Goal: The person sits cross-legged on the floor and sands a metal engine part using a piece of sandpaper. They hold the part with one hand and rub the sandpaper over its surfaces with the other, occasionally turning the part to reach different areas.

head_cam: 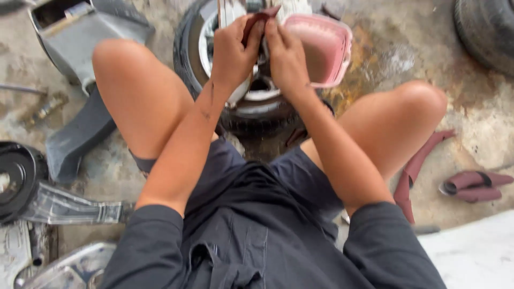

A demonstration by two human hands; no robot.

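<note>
I sit on the ground with my knees apart and a small wheel [251, 101] with a black tyre and silver rim lying between them. My left hand [233, 51] and my right hand [286, 56] are raised side by side over the wheel. Both pinch the same dark red strip [257, 21], which looks like a piece of abrasive paper. A pink plastic tub [321, 48] stands right behind my right hand, its inside facing me.
Grey plastic body panels [80, 32] lie at the left. A black round part [16, 176] and metal pieces sit at lower left. More dark red strips [474, 184] lie on the concrete at right. Another tyre [487, 29] is at top right.
</note>
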